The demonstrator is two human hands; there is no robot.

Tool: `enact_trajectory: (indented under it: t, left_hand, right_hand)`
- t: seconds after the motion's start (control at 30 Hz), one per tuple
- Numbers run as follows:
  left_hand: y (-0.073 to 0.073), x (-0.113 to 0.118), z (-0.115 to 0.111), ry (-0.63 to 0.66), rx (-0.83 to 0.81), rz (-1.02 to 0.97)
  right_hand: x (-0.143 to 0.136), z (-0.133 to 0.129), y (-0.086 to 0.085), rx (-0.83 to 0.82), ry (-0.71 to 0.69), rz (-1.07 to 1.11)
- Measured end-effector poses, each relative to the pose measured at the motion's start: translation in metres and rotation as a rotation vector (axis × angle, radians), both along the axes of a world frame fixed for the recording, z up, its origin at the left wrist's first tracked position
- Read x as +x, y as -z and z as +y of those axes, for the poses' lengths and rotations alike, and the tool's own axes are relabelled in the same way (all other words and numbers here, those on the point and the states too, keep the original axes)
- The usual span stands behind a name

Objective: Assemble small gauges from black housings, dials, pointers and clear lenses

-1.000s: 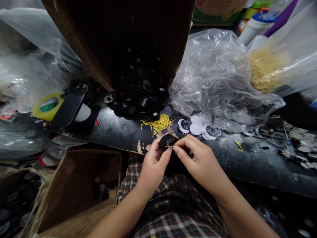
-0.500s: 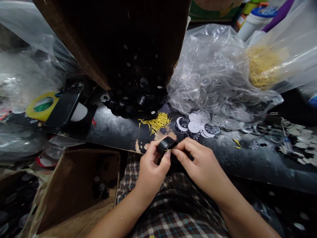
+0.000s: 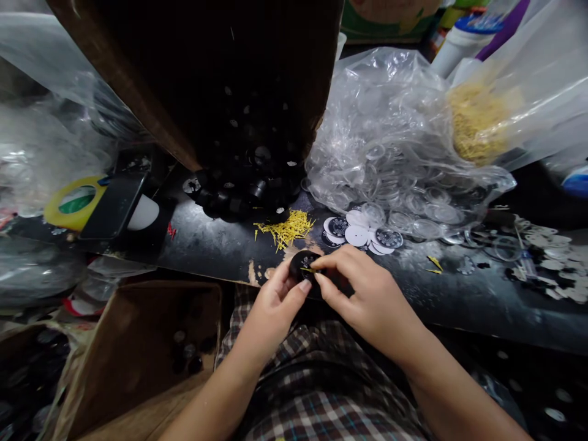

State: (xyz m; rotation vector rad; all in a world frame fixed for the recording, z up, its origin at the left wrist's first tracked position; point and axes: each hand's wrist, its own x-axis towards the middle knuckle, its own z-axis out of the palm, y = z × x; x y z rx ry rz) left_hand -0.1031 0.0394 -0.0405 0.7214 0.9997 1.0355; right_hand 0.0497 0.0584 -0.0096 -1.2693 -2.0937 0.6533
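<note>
Left fingers (image 3: 281, 275) curled round black case (image 3: 297, 263); right fingers (image 3: 337, 261) bent, slightly parted, grip unclear

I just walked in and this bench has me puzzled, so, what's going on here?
A person's left hand holds a black cup by its side. A yellow pointer lies across its face. The right hand has thumb and forefinger at the pointer's end; whether they grip it is hard to tell. Just beyond, on the bench, are a yellow pile and, right of it, some discs. More cups spill from a box.
</note>
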Motion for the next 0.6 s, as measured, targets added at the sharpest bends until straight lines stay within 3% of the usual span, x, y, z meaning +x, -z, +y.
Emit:
enact_trajectory:
  t: [0.13,0.23,0.33,0.4,0.5,0.57,0.6]
  left_hand:
    - [0.002,0.001,-0.004,-0.034,-0.031,0.066]
    - [0.004,0.006,-0.006,-0.131,-0.199,0.006]
    - [0.005,0.013,-0.005,-0.193,-0.285,-0.018]
    - [0.006,0.014,-0.004,-0.173,-0.192,0.075]
    - [0.008,0.013,-0.002,-0.092,-0.056,0.208]
    - [0.009,0.012,0.000,-0.112,-0.065,0.145]
    - [0.010,0.012,0.000,-0.145,-0.089,0.085]
  right_hand:
    - [-0.005,0.004,0.003,0.155,-0.019,-0.206]
    - [-0.012,0.005,0.002,0.167,0.015,-0.242]
    - [-0.015,0.005,-0.001,0.067,0.119,-0.192]
    - [-0.010,0.006,-0.003,-0.049,0.147,-0.152]
    - [0.015,0.018,-0.001,-0.214,0.049,-0.046]
    - [0.039,0.037,0.007,-0.207,0.157,-0.045]
    - [0.050,0.048,0.012,-0.146,0.347,-0.107]
